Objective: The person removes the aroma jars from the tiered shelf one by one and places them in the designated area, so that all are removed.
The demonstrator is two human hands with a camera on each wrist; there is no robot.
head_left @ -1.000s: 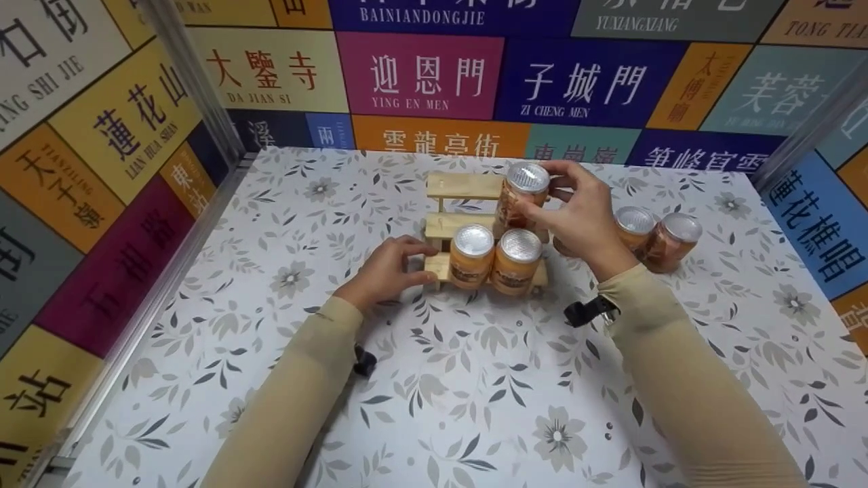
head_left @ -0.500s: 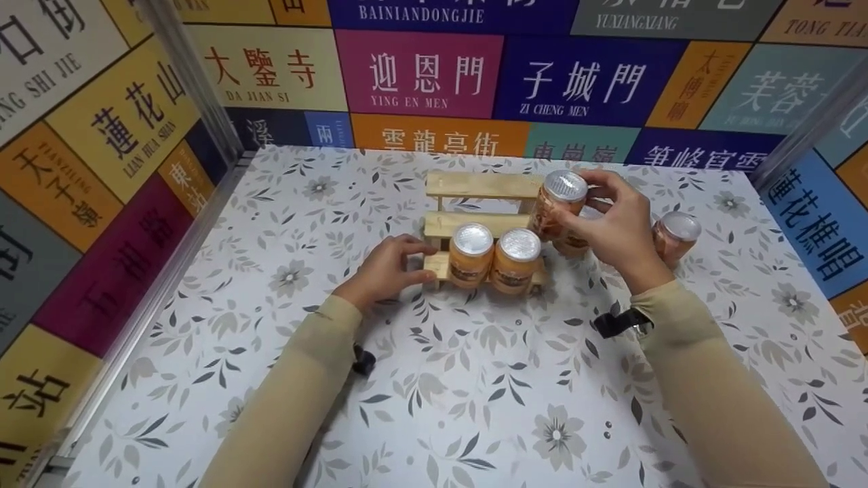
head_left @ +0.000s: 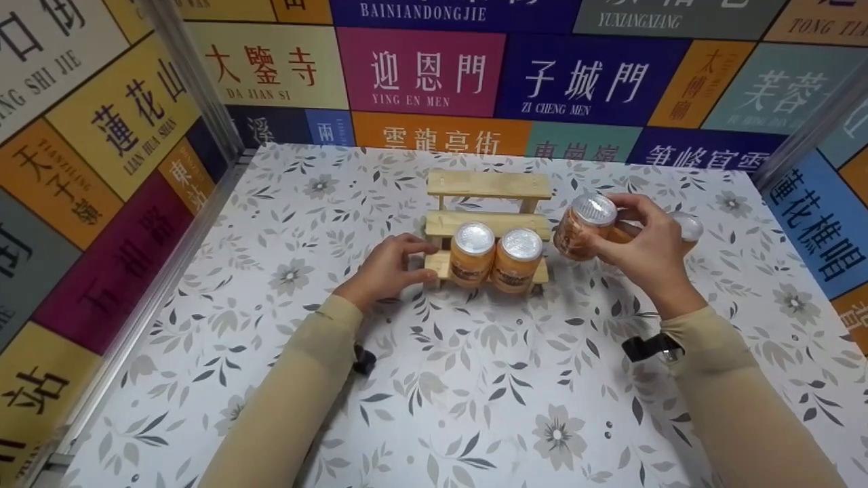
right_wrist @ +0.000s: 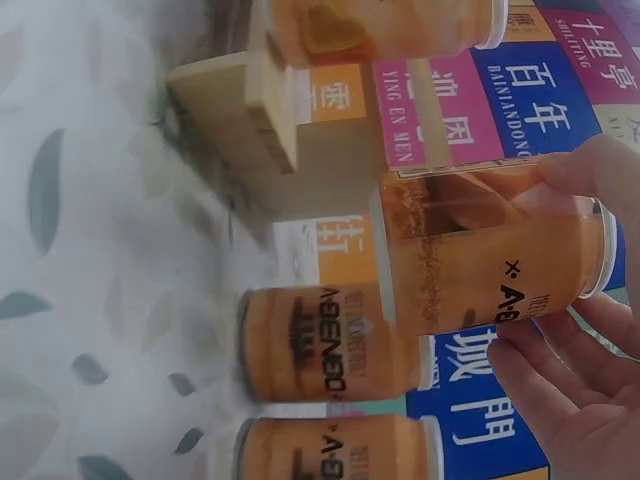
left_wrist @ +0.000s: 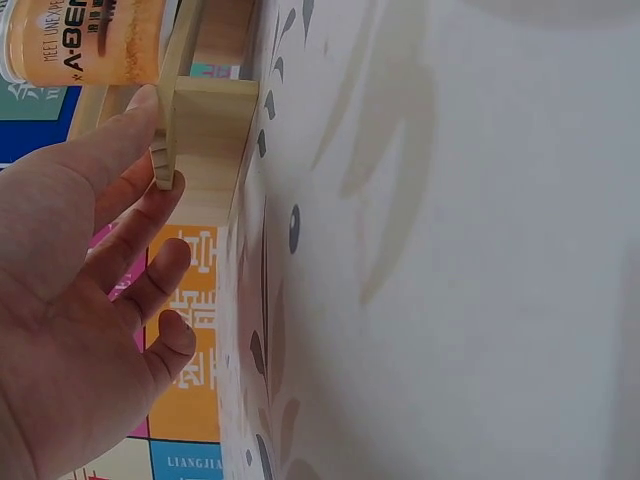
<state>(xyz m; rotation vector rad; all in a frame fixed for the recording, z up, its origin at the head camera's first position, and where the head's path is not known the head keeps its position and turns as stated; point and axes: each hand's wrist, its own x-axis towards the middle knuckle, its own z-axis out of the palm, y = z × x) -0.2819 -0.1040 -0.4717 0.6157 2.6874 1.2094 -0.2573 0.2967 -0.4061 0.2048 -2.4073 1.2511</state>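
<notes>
My right hand [head_left: 651, 254] grips an orange-labelled can [head_left: 580, 234] with a silver lid, just right of a three-step wooden rack [head_left: 488, 184]. In the right wrist view this can [right_wrist: 480, 250] is held between thumb and fingers, its base off the table. My left hand [head_left: 383, 271] pinches the left end of the rack's lowest step, thumb above and a finger below in the left wrist view. On that step stand two similar cans, a left one [head_left: 471, 254] and a right one [head_left: 519, 261].
Behind my right hand, two more cans stand on the table, one [right_wrist: 335, 345] close beside another [right_wrist: 335, 450]. The patterned tabletop [head_left: 475, 407] meets a sign-covered wall [head_left: 420, 74] at the back. Another sign panel [head_left: 88, 169] closes the left side.
My right hand has carried the can from over the rack's right side rightward and toward me, down beside the rack. My left hand has stayed at the lowest step.
</notes>
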